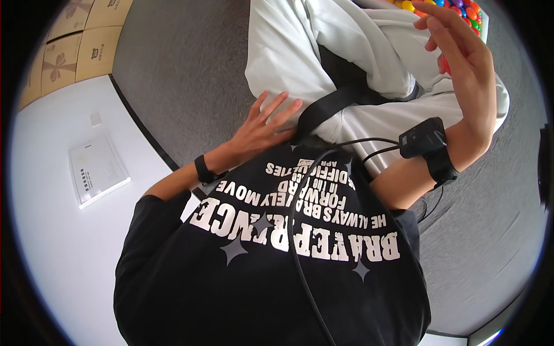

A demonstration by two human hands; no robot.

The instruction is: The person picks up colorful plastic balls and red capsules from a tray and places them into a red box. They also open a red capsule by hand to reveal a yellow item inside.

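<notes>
My left hand (268, 121) lies with fingers spread on the pale trousers (277, 69), by the thigh, and holds nothing. Raised at the upper right is my right hand (461, 52), its fingers loosely curved over the far side of my lap. A red ball (444, 64) shows against its palm, mostly covered by the hand, so the grip on it is only partly visible. Just beyond the fingertips, a light-coloured container (485, 26) holds many small coloured balls (456, 6). The container is cut off by the top of the view.
Brown cardboard boxes (95, 52) are stacked at the upper left, beside a white wall (46, 155) with a panel (99, 171). A black device (423, 138) is strapped to my right forearm, with a cable (300, 271) running down my shirt. Grey floor (173, 63) surrounds my crossed legs.
</notes>
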